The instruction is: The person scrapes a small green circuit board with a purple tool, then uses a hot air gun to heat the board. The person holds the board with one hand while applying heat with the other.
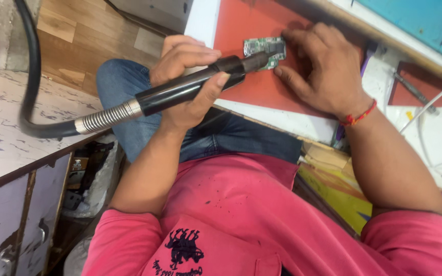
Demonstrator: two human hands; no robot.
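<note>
Circuit board (pixel 265 49), small and green, lies flat on the red table (pixel 241 30) at upper centre, pinned by right hand (pixel 323 71) fingers. Left hand (pixel 188 82) is wrapped around the black handpiece (pixel 190 87), whose long axis points right, tip at the board's near edge.

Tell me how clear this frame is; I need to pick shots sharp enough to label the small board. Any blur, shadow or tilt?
Head view: evenly lit, no strong glare; the circuit board is small and slightly soft, its parts unreadable; the right hand casts a shadow on the red mat beside it; the left hand and black handpiece look fairly sharp; the whole scene is tilted.
</note>
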